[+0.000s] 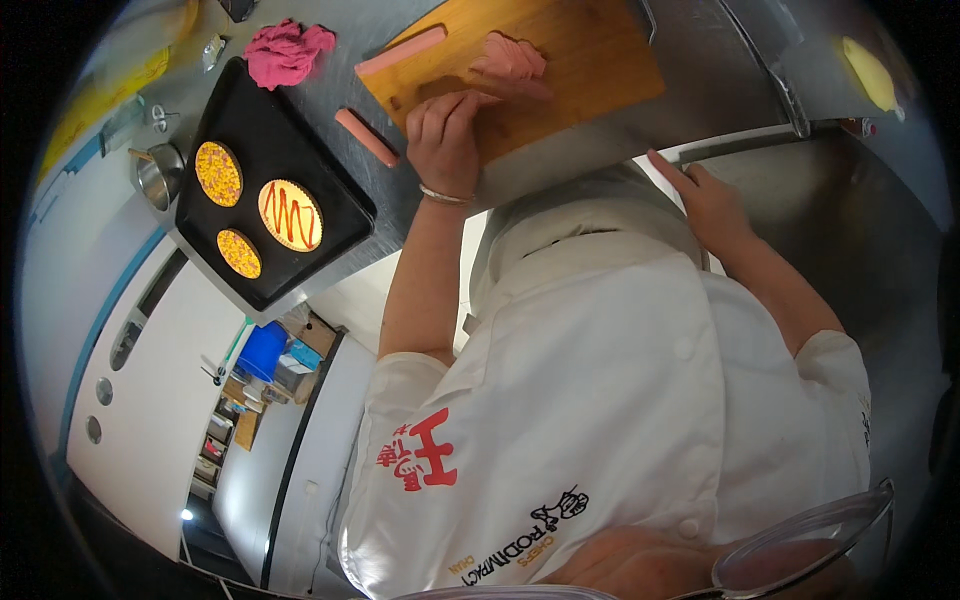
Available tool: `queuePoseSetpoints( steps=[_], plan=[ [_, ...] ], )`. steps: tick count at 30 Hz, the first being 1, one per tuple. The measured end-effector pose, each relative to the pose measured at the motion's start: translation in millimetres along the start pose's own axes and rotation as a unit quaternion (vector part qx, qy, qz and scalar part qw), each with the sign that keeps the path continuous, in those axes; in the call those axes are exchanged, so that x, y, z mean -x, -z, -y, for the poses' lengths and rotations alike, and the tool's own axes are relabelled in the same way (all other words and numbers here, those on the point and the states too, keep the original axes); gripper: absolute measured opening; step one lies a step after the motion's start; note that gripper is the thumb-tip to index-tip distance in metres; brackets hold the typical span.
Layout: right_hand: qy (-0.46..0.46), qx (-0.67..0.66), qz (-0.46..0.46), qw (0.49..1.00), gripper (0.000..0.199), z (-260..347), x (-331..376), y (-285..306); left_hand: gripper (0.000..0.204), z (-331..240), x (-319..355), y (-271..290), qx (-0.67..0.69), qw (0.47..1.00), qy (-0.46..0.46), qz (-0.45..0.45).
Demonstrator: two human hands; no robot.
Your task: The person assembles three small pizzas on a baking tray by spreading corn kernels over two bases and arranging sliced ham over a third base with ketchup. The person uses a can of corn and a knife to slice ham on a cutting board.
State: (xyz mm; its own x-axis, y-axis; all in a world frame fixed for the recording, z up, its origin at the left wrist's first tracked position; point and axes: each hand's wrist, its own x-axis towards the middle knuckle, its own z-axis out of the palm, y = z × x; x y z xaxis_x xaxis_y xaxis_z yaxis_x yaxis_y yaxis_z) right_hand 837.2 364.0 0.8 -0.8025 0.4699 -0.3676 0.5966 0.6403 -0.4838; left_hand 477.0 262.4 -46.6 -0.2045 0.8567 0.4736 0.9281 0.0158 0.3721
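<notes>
Over the near left part of a wooden cutting board (600, 60), my left hand (445, 135) has its fingers bent and drawn together. A small pink sausage piece (488, 98) shows at its fingertips. Just beyond lies a pile of thin pink sausage slices (509, 57). One long sausage piece (402, 50) rests along the board's left edge, and another sausage stick (366, 137) lies on the metal counter to the left. My right hand (708, 205) is low beside the counter's near edge, one finger stretched forward. Its other fingers are mostly hidden, and whatever it may hold cannot be made out.
Left of the board, a black baking tray (300, 150) carries an oval topped with red zigzag lines (291, 215) and two yellow speckled ovals (219, 173). A crumpled pink cloth (287, 53) and a metal bowl (158, 176) lie near it. A pale yellow filled bag (871, 74) is at far right.
</notes>
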Motion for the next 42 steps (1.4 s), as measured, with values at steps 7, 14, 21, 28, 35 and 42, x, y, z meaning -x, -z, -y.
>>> queuePoseSetpoints(
  steps=[7, 14, 21, 28, 35, 42],
  plan=[
    [0.026, -0.001, 0.014, 1.0, 0.087, 11.6, 2.3, 19.7, 0.019, -0.2, 2.2, 1.1, -0.002, 1.0, 0.007, 0.004],
    [0.046, -0.021, -0.035, 0.998, 0.088, 27.9, -52.0, 1.9, 0.028, 4.8, 2.5, -4.3, -0.022, 0.999, -0.016, -0.017],
    [-0.018, -0.011, 0.036, 0.999, 0.089, 3.6, -3.4, 3.5, 0.024, 1.3, -0.1, 0.6, 0.019, 1.0, 0.007, -0.004],
    [-0.007, -0.013, 0.062, 0.998, 0.092, 20.2, -8.5, 22.7, 0.021, 2.5, 4.5, -2.3, 0.007, 1.0, 0.016, -0.015],
    [0.0, -0.046, 0.037, 0.998, 0.083, 27.8, -41.2, 4.5, 0.026, 8.1, 3.0, 2.0, 0.003, 1.0, -0.001, -0.008],
    [-0.003, -0.02, 0.021, 1.0, 0.087, -0.1, 2.1, 11.6, 0.021, 5.3, 2.8, 3.8, 0.018, 1.0, 0.011, -0.003]
  ],
)
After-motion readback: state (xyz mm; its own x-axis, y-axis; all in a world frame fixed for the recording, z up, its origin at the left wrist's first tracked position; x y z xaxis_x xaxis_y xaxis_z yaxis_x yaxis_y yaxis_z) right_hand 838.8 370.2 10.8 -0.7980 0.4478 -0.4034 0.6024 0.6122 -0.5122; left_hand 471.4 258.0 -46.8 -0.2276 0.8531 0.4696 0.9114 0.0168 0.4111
